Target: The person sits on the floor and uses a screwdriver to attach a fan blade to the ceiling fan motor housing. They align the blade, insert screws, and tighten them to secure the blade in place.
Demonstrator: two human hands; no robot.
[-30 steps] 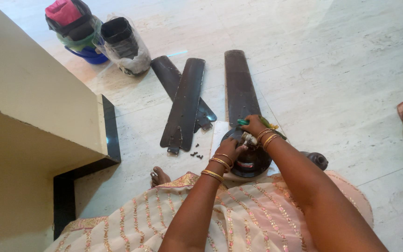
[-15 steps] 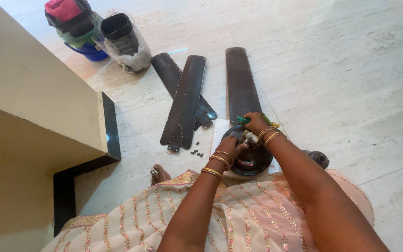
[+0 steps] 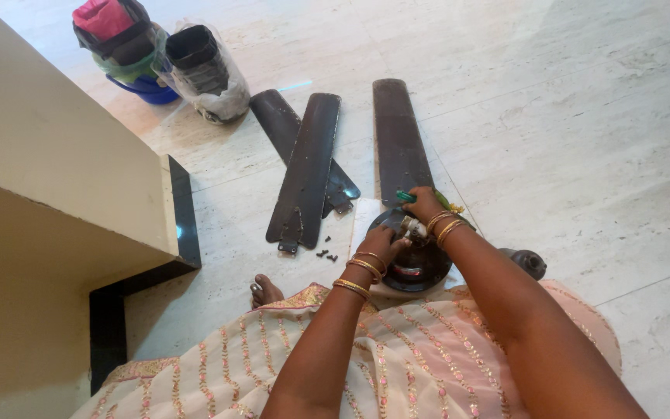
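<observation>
The left hand (image 3: pixel 381 242) rests on the round dark fan motor (image 3: pixel 416 260) on the floor just in front of the person's lap, fingers curled on its top. The right hand (image 3: pixel 424 206) at the motor's 12 o'clock edge grips a green-handled tool (image 3: pixel 406 196). One fan blade (image 3: pixel 397 140) points to 12 o'clock from the motor; two loose blades (image 3: pixel 308 171) and small screws (image 3: pixel 326 252) lie at 10 o'clock.

Open floor (image 3: pixel 568 140) lies wide to the right of the attached blade (image 3: pixel 397 140). To the left, two loose blades (image 3: pixel 304 171) and small screws (image 3: pixel 325 253) crowd the way; farther off, bags (image 3: pixel 195 70) and a wall corner (image 3: pixel 79 194) block passage.
</observation>
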